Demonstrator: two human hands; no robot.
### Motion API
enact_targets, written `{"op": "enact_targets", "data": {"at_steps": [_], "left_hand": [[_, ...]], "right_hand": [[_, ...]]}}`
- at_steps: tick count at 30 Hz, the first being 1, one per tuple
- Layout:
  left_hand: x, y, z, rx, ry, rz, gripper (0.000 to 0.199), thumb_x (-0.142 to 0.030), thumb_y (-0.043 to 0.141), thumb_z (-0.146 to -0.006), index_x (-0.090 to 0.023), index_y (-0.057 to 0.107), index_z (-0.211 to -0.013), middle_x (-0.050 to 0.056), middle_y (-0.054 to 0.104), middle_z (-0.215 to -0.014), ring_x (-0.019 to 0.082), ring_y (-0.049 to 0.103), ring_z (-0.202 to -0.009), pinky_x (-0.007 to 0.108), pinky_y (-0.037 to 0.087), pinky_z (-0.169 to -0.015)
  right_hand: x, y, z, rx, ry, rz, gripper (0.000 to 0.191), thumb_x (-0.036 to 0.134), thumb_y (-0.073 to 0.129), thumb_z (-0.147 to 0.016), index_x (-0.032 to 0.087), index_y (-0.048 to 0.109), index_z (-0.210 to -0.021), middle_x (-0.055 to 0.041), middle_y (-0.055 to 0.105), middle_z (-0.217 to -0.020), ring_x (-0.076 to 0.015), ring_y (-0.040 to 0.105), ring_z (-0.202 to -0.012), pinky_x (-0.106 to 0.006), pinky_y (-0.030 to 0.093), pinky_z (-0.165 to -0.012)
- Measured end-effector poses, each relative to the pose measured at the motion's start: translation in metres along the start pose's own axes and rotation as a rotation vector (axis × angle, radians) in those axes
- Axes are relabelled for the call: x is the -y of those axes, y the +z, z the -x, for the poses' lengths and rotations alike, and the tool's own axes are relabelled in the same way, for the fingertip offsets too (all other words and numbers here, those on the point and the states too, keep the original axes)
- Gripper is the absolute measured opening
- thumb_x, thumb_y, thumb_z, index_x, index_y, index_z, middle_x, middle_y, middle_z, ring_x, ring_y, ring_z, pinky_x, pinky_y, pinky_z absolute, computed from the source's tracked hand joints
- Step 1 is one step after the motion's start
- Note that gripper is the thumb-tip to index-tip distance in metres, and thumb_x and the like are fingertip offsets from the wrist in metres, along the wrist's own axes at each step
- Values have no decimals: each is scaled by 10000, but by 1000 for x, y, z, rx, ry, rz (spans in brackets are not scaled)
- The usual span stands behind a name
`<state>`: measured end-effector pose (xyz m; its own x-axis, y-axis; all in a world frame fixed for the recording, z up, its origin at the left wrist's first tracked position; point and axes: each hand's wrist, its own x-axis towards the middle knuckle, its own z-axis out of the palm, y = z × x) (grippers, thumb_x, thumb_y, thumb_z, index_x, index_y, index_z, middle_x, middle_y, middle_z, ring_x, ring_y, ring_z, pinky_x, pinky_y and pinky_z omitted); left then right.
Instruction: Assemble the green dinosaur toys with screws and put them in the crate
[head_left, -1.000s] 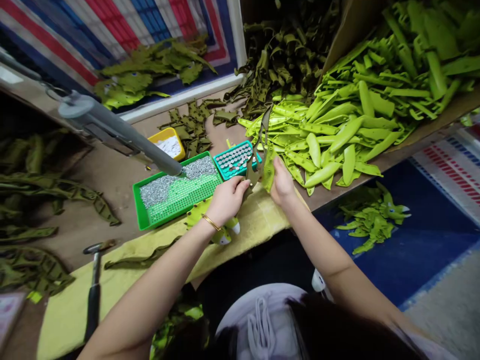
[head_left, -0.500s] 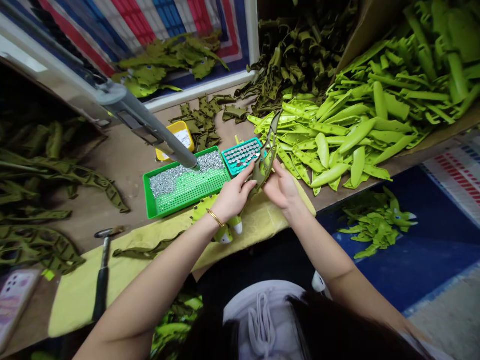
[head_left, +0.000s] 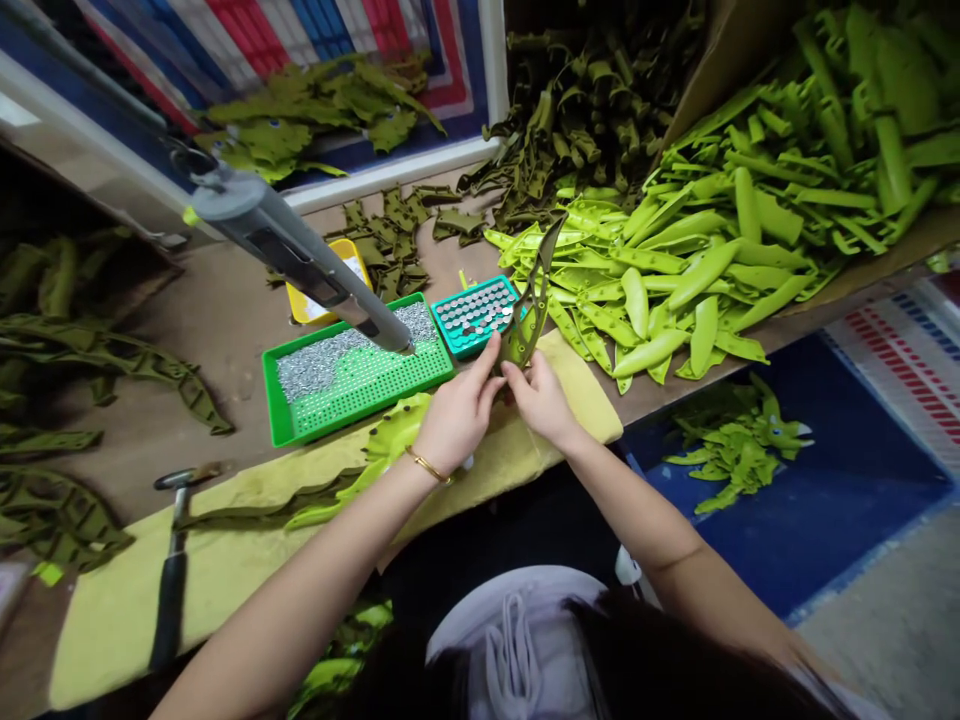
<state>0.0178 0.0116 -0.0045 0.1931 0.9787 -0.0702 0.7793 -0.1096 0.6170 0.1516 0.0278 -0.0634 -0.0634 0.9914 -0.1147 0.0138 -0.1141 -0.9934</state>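
Over yellow cloth (head_left: 579, 398) along the near edge of the bench (head_left: 225, 295), your left hand (head_left: 459, 408) and right hand (head_left: 544, 403) equally pinch the curved olive strip (head_left: 520, 345); its long axis points away, leaning right toward the lime-green pile (head_left: 705, 268).

The left hand (head_left: 454, 420) partly hides the light green piece (head_left: 396, 432)

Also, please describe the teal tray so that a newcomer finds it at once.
Start from the big heap of bright green parts at the picture's right. Left of it, just beyond the left hand, the teal tray sits at the right end of a longer green tray. Unlike that one, with its loose silvery bits, it holds round discs, mostly in rows.
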Motion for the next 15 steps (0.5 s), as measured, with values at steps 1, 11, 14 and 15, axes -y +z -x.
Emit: {"op": "enact_targets", "data": {"at_steps": [1,11,14,15], "left_hand": [[1,2,1,-10,3,1,586,-281,433,-953,-235,293,-1520,66,676,-1238,200,683,-1009,310,510,-911],[6,8,0,-55,-23,-60,560,-345,444,-933,-115,415,-1443,149,655,-1259,267,656,-1104,354,503,-946],[6,6,-3,-40,-42,-22,537,-385,421,-920,-126,483,-1387,152,636,-1288,275,647,-1105,388,489,-964],[7,4,-5,-9,-51,23,533,-417,420,-908,-131,522,-1346,148,647,-1270,278,648,-1092,398,488,-964]], "right_hand": [[1,-1,1,-11,-7,-13,291,495,560,-859,236,479,-966,3,628,-816,-136,599,-656,-293,483,-609],[3,-6,-2,29,1,101,273,474,541,-872,224,498,-972,4,627,-786,-140,600,-695,-288,487,-643],[6,-7,0,68,17,30,366,527,557,-859,220,514,-1052,-2,665,-812,-141,630,-708,-276,504,-650],[10,-15,-3,164,50,48,401,563,552,-853,213,530,-1047,-8,674,-799,-149,637,-701,-279,509,-643]]}}
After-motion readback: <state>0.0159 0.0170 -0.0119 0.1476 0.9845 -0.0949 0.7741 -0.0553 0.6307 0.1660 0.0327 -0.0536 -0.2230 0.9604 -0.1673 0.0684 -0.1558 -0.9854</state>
